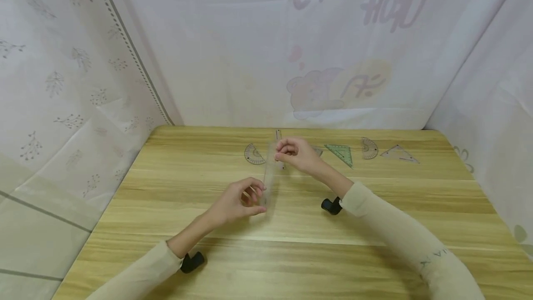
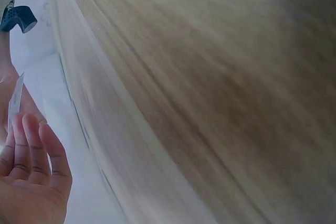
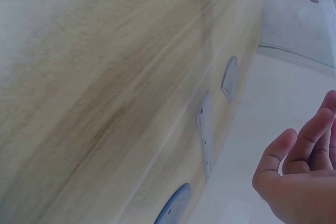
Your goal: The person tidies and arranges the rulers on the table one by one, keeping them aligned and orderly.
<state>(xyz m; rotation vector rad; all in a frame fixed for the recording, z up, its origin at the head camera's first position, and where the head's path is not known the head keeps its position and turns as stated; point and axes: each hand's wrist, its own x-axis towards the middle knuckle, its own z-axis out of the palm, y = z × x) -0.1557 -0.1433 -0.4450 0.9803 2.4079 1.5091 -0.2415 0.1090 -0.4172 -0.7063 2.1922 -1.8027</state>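
Note:
A clear plastic ruler (image 1: 269,175) is held up above the table between both hands. At its near end, the left hand (image 1: 239,200) pinches it between thumb and fingers. The right hand (image 1: 297,154) grips the far end, its fingers curled. Edge-on, the ruler (image 2: 16,98) looks like a thin strip in the left wrist view, and graduation marks show on the ruler (image 3: 321,1) in the right wrist view. Beneath the right hand lies another clear ruler (image 1: 278,134), partly covered from sight. A clear protractor (image 1: 255,154) lies just left of it.
Along the back of the wooden table (image 1: 233,263) lie a green set square (image 1: 342,154), a second protractor (image 1: 369,148) and a clear set square (image 1: 400,153). One more set square (image 1: 318,150) is half hidden behind the right hand. Printed cloth (image 1: 233,59) hangs behind the table.

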